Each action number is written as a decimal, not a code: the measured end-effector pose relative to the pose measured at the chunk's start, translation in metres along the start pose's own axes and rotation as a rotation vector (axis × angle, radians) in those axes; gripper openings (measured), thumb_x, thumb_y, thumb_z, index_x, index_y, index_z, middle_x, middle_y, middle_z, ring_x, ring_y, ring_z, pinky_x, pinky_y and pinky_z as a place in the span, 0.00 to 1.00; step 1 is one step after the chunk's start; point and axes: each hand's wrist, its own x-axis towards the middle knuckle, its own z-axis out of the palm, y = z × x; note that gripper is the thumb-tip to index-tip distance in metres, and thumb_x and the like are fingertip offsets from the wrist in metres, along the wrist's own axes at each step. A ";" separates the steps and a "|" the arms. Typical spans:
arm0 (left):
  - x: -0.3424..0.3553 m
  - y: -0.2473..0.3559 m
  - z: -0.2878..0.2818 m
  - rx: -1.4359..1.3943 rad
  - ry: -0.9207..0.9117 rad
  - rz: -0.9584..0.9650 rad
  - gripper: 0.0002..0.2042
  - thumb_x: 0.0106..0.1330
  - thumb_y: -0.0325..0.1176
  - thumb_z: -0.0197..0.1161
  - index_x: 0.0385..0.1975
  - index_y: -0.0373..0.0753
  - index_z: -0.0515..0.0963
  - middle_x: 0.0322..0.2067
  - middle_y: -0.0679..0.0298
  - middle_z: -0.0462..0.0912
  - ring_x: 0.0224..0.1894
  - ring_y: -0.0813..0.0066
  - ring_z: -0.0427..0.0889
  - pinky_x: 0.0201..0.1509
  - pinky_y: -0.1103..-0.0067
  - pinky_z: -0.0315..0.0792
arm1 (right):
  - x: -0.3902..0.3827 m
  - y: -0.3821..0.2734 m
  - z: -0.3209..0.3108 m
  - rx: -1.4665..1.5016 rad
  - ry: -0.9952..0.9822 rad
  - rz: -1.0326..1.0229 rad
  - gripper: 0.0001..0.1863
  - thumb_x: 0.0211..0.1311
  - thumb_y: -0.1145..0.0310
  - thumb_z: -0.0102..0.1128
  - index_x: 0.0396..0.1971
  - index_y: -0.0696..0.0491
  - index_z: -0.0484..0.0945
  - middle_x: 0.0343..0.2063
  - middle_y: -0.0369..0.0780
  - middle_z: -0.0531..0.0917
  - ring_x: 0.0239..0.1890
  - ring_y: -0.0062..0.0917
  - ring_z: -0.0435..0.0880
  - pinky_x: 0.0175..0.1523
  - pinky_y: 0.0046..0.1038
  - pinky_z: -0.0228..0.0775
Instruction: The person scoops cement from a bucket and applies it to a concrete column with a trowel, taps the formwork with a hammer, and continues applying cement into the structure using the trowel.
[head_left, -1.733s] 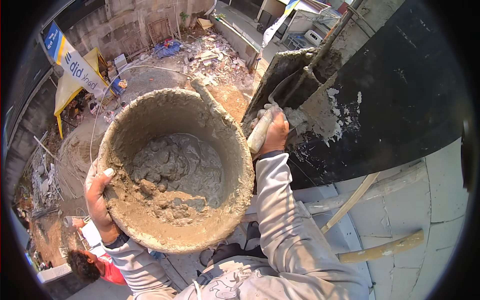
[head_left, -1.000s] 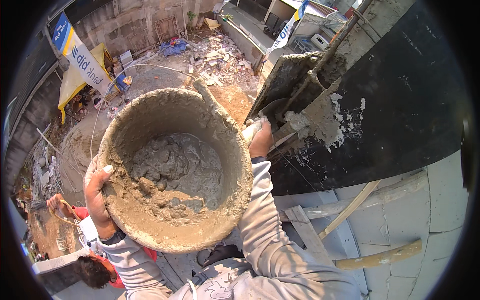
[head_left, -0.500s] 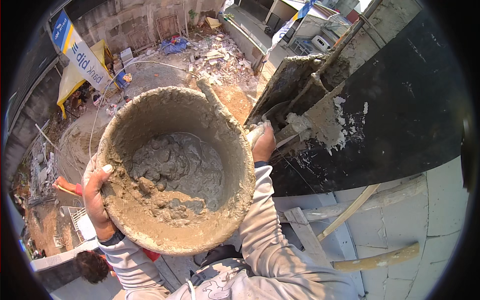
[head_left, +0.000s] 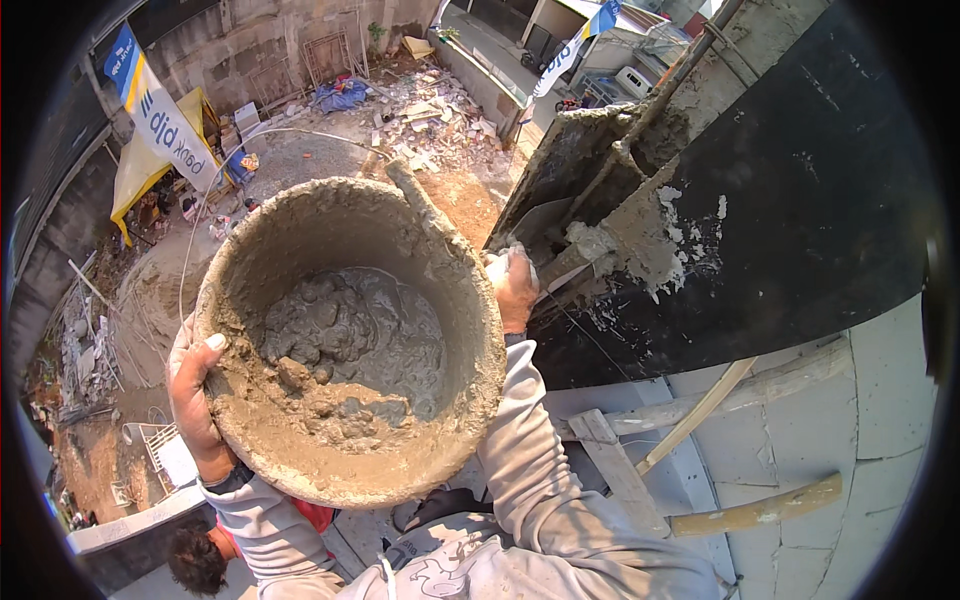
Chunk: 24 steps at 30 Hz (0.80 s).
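A wide black panel [head_left: 790,220] fills the space to the right of and beyond the right hand's grip, its lower left part smeared with pale grey mortar [head_left: 640,240]. Left of that grip, and resting in the left hand's grip, is a large round bucket [head_left: 460,300] crusted with cement, tilted toward the viewer and holding a pool of wet grey mortar [head_left: 350,340]. The left hand [head_left: 195,395] is clamped on the bucket's near left rim, thumb hooked over the edge and fingers underneath. The right hand [head_left: 512,285], just past the bucket's right rim, is closed round the pale handle of a trowel [head_left: 545,225], whose blade lies against the mortared edge of the panel. Below the grips, light grey sleeves [head_left: 560,480] lead to both hands. Far beneath the left grip, a person's dark-haired head [head_left: 195,560] shows on the ground.
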 end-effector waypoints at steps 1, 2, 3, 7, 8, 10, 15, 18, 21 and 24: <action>-0.001 0.000 -0.002 0.000 -0.005 -0.001 0.21 0.69 0.29 0.53 0.60 0.28 0.70 0.49 0.56 0.82 0.47 0.68 0.85 0.52 0.74 0.80 | 0.001 0.007 -0.004 -0.136 -0.029 -0.157 0.16 0.72 0.56 0.51 0.35 0.55 0.75 0.24 0.37 0.78 0.21 0.26 0.78 0.29 0.28 0.72; -0.001 0.000 -0.007 -0.009 0.002 -0.006 0.22 0.68 0.29 0.53 0.61 0.28 0.69 0.49 0.55 0.82 0.47 0.68 0.85 0.52 0.74 0.80 | 0.004 0.012 -0.009 -0.273 -0.056 -0.315 0.16 0.72 0.56 0.52 0.35 0.56 0.75 0.24 0.37 0.78 0.22 0.26 0.78 0.30 0.27 0.71; -0.001 0.000 -0.008 -0.020 0.012 -0.008 0.22 0.68 0.28 0.53 0.61 0.28 0.69 0.50 0.55 0.82 0.47 0.67 0.85 0.52 0.73 0.80 | 0.010 0.005 -0.014 -0.867 -0.106 -0.893 0.15 0.73 0.58 0.52 0.37 0.56 0.76 0.24 0.37 0.78 0.23 0.24 0.77 0.31 0.26 0.69; -0.001 -0.001 -0.002 -0.026 0.108 0.034 0.23 0.68 0.28 0.53 0.63 0.27 0.67 0.52 0.54 0.81 0.50 0.67 0.84 0.54 0.73 0.79 | -0.016 -0.032 -0.006 -0.411 -0.156 -0.075 0.13 0.73 0.61 0.52 0.38 0.56 0.76 0.24 0.37 0.78 0.21 0.24 0.76 0.28 0.26 0.69; -0.002 -0.001 -0.006 -0.028 0.067 0.033 0.24 0.68 0.28 0.53 0.64 0.27 0.67 0.53 0.54 0.80 0.51 0.67 0.83 0.56 0.73 0.78 | -0.026 -0.045 -0.007 -0.351 -0.150 0.003 0.10 0.72 0.64 0.53 0.38 0.56 0.74 0.24 0.38 0.78 0.21 0.23 0.76 0.27 0.26 0.69; 0.001 -0.002 -0.009 -0.029 0.018 0.024 0.25 0.68 0.28 0.53 0.65 0.27 0.66 0.55 0.54 0.79 0.53 0.67 0.82 0.58 0.73 0.77 | -0.035 -0.034 -0.027 -0.301 -0.226 -0.136 0.08 0.71 0.65 0.54 0.39 0.56 0.73 0.24 0.38 0.78 0.21 0.22 0.76 0.26 0.25 0.70; -0.001 0.000 -0.004 -0.051 0.033 0.022 0.25 0.66 0.24 0.55 0.64 0.26 0.67 0.54 0.51 0.80 0.51 0.67 0.84 0.57 0.74 0.78 | -0.029 -0.024 -0.015 -0.106 -0.100 -0.129 0.10 0.74 0.63 0.53 0.42 0.54 0.72 0.23 0.37 0.77 0.19 0.24 0.77 0.24 0.27 0.73; 0.000 0.000 -0.003 -0.046 0.035 0.013 0.25 0.66 0.24 0.55 0.64 0.26 0.66 0.54 0.51 0.80 0.51 0.67 0.84 0.57 0.74 0.78 | 0.000 -0.030 -0.018 -0.007 -0.040 -0.078 0.12 0.75 0.60 0.51 0.43 0.54 0.72 0.23 0.37 0.76 0.18 0.24 0.76 0.23 0.27 0.72; -0.002 0.003 -0.005 -0.034 -0.001 -0.025 0.24 0.66 0.25 0.55 0.63 0.26 0.66 0.54 0.52 0.80 0.51 0.67 0.83 0.57 0.74 0.78 | 0.015 -0.021 -0.019 0.028 -0.059 -0.065 0.14 0.74 0.57 0.52 0.43 0.53 0.73 0.23 0.38 0.77 0.17 0.25 0.76 0.22 0.27 0.72; -0.002 0.003 -0.006 -0.022 0.024 -0.014 0.24 0.66 0.25 0.55 0.63 0.26 0.67 0.54 0.52 0.80 0.51 0.67 0.84 0.57 0.74 0.78 | 0.015 -0.010 -0.023 0.050 -0.004 0.012 0.17 0.72 0.54 0.54 0.41 0.54 0.72 0.23 0.38 0.77 0.18 0.26 0.76 0.22 0.28 0.72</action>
